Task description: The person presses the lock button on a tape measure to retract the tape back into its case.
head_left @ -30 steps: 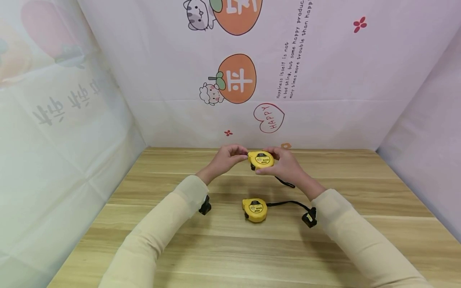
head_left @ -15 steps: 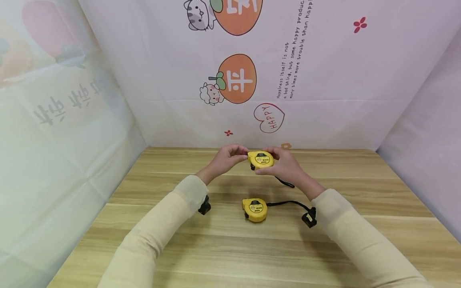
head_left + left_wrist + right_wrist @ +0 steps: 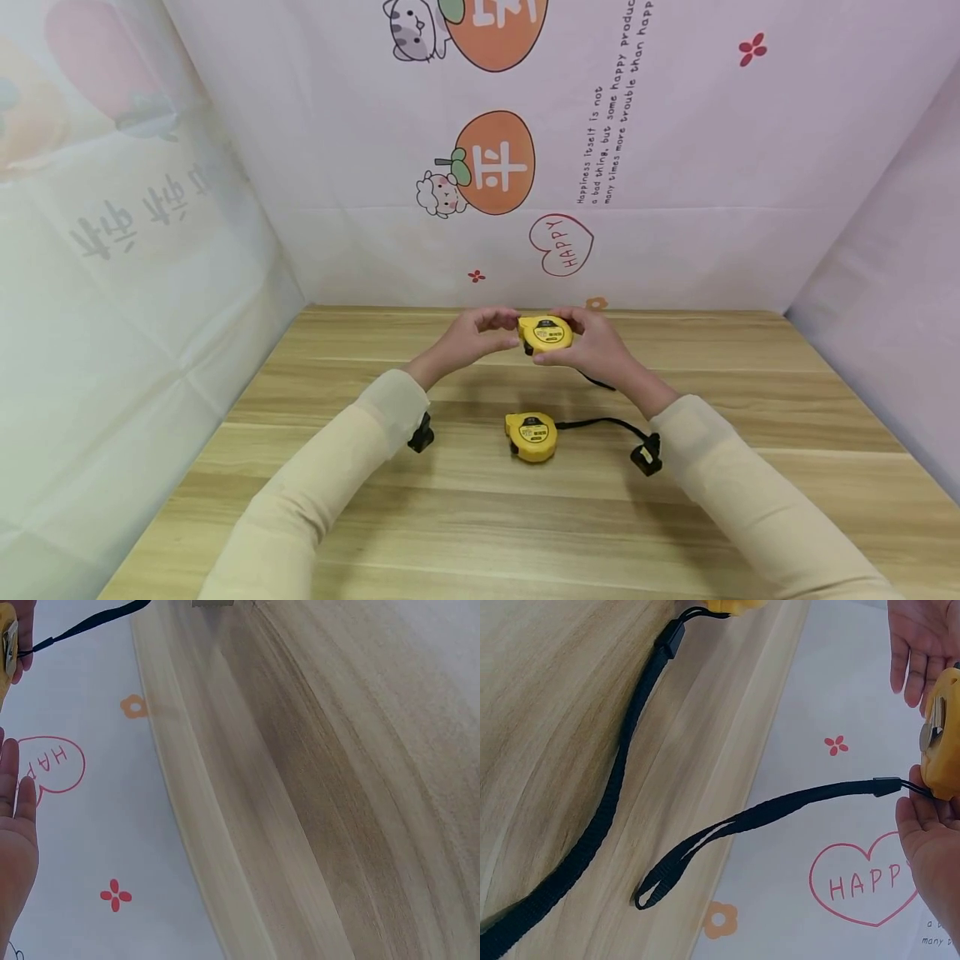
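Note:
My right hand (image 3: 598, 346) holds a yellow tape measure (image 3: 546, 334) above the table, thumb below and fingers along its far side. The tape measure's black wrist strap (image 3: 772, 811) hangs loose from it in the right wrist view. Beside the tape measure's left end is my left hand (image 3: 472, 340), its thumb and fingers parted. In the right wrist view the left fingers (image 3: 915, 675) look extended and hold nothing. No blade is visibly drawn out. A second yellow tape measure (image 3: 533, 437) lies on the table nearer me, its black strap (image 3: 600, 422) stretched to the right.
A wood-grain table (image 3: 480, 525) lies beneath both arms. Behind it rises a white printed cloth wall (image 3: 360, 167), with more cloth at the left (image 3: 150, 333) and right (image 3: 892, 242). Black wrist cameras sit under the left cuff and the right cuff (image 3: 647, 454).
Half a second ago my left fingers pinched the tape measure's left end; now they have parted and let go, with the hand slightly lower. The right hand has stayed nearly still.

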`<state>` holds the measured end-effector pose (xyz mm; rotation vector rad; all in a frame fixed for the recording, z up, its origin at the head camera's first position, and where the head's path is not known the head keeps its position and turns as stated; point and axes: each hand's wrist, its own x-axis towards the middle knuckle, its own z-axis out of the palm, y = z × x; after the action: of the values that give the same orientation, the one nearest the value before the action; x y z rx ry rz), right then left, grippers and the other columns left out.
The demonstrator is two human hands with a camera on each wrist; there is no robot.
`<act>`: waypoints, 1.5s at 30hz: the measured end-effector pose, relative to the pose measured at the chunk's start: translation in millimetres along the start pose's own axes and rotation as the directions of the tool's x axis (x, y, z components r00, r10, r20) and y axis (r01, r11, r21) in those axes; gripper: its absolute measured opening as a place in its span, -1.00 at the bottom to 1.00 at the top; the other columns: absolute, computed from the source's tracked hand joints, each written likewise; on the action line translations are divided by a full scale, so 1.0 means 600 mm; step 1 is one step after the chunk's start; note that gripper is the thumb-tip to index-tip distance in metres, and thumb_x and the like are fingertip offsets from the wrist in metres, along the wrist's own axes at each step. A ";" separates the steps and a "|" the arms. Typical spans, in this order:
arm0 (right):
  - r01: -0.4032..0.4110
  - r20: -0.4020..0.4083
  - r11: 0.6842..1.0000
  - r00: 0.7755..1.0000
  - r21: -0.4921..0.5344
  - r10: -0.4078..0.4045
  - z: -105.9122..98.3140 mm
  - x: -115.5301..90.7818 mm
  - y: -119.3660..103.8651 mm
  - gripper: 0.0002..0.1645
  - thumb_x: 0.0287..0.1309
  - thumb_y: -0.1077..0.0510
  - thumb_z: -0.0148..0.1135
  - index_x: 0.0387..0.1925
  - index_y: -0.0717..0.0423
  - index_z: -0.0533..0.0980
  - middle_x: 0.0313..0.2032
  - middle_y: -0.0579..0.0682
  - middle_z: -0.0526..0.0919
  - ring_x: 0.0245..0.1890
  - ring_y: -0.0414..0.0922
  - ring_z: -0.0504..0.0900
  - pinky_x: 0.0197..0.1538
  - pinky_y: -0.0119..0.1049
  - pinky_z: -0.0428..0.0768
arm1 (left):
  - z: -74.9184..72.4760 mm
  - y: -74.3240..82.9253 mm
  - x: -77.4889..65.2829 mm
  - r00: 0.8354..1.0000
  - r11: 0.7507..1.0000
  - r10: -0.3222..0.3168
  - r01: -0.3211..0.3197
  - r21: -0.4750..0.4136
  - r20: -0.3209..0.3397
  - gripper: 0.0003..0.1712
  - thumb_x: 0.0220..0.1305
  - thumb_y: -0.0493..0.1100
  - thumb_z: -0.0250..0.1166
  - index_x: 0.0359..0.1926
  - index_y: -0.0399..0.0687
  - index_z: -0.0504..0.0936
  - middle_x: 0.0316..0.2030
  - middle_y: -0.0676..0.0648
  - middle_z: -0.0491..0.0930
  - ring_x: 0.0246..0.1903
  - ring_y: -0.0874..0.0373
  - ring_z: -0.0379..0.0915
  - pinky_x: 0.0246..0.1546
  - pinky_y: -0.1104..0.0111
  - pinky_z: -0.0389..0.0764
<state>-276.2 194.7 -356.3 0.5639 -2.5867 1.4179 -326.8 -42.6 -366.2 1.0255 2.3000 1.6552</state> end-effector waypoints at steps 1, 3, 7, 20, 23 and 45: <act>0.002 -0.002 1.000 1.000 -0.002 -0.002 0.000 0.000 0.000 -0.14 -0.23 -0.09 0.64 0.09 0.20 0.48 -0.04 0.05 0.58 -0.04 -0.02 0.55 -0.07 -0.11 0.56 | 0.000 -0.001 -0.001 1.000 1.000 -0.001 0.001 -0.002 0.005 -0.52 0.24 -0.12 0.39 0.16 -0.11 0.55 -0.03 0.00 0.59 0.09 -0.06 0.43 0.18 0.09 0.38; 0.009 -0.005 1.000 1.000 -0.007 -0.009 0.000 0.000 0.002 -0.14 -0.23 -0.09 0.64 0.09 0.20 0.48 -0.04 0.05 0.58 -0.05 -0.02 0.55 -0.07 -0.12 0.55 | 0.001 -0.002 -0.002 1.000 1.000 0.001 -0.001 -0.011 0.012 -0.48 0.20 -0.12 0.42 0.17 -0.11 0.54 -0.02 0.00 0.58 0.10 -0.08 0.40 0.21 0.03 0.33; 0.020 -0.012 1.000 1.000 -0.013 -0.020 0.002 0.000 0.004 -0.14 -0.24 -0.09 0.64 0.08 0.20 0.49 -0.05 0.04 0.58 -0.07 -0.03 0.56 -0.08 -0.12 0.55 | 0.005 -0.002 -0.002 1.000 1.000 -0.001 0.001 -0.006 0.013 -0.42 0.13 -0.12 0.47 0.19 -0.08 0.54 0.00 0.01 0.57 0.08 0.04 0.42 0.21 0.06 0.34; 0.016 -0.002 0.999 1.000 0.033 -0.016 0.013 -0.004 0.006 -0.15 -0.25 -0.05 0.65 0.10 0.18 0.50 -0.05 0.05 0.60 -0.11 -0.05 0.56 -0.10 -0.15 0.56 | 0.018 -0.004 0.000 1.000 0.999 -0.021 0.020 0.034 0.016 -0.33 0.03 -0.10 0.54 0.19 -0.01 0.54 0.00 0.06 0.55 0.05 0.13 0.42 0.18 0.19 0.36; 0.016 -0.001 0.999 1.000 0.037 -0.016 0.014 -0.004 0.007 -0.14 -0.24 -0.04 0.65 0.11 0.19 0.48 -0.03 0.06 0.59 -0.08 -0.05 0.57 -0.08 -0.15 0.57 | 0.018 -0.004 0.000 1.000 0.999 -0.027 0.026 0.046 0.014 -0.35 0.03 -0.11 0.54 0.18 -0.01 0.54 -0.01 0.06 0.56 0.04 0.17 0.42 0.19 0.20 0.35; 0.003 0.066 1.000 0.998 -0.009 -0.002 0.015 -0.001 0.011 -0.01 -0.26 0.06 0.66 0.21 0.34 0.39 0.11 0.20 0.52 0.13 0.12 0.49 0.16 -0.01 0.46 | 0.020 -0.029 -0.003 1.000 0.994 0.003 -0.001 0.113 -0.015 -0.37 0.01 -0.04 0.55 0.13 0.00 0.58 -0.06 0.10 0.58 0.03 0.21 0.42 0.21 0.07 0.30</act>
<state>-277.9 190.5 -366.5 0.6232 -2.6404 1.4098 -327.2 -37.1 -386.7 1.0405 2.4278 1.5546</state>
